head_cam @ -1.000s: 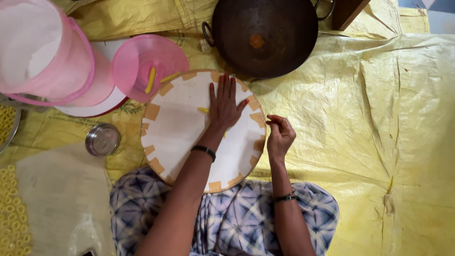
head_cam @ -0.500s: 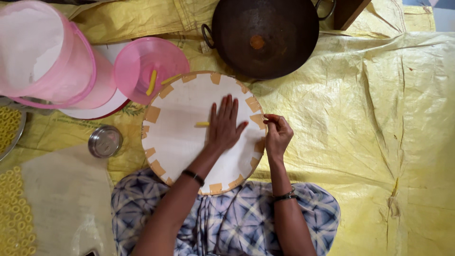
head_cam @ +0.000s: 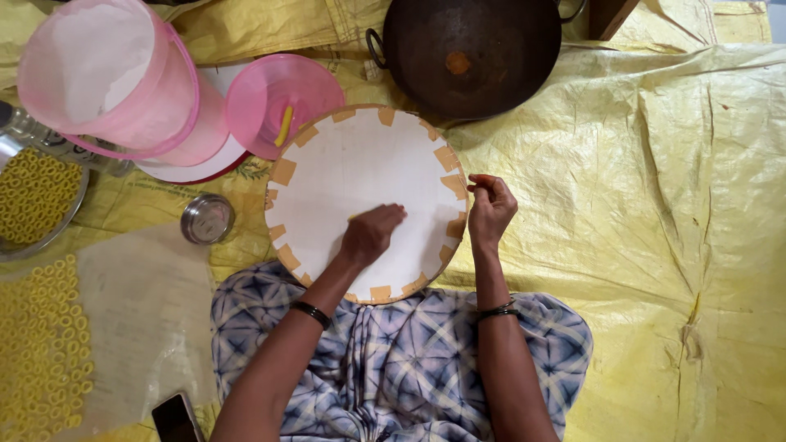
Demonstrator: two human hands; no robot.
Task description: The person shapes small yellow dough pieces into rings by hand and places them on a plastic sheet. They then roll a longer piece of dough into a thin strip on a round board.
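Round white board [head_cam: 368, 164], flat, matte, rim patched with tan tape squares, lies on the person's lap over blue tie-dye cloth [head_cam: 393, 360]. Left hand [head_cam: 372, 233] rests knuckles-up on the board, fingers curled onto a thin yellow dough strip [head_cam: 357, 217] poking out at its thumb side. Right hand [head_cam: 490, 209] at the board's right edge, fingertips pinched together; can't tell what they hold. Dark round iron pan [head_cam: 471, 53] above. Translucent pink lid [head_cam: 282, 102] touching the board's upper left. Crinkled yellow plastic sheet [head_cam: 655, 205] underneath.
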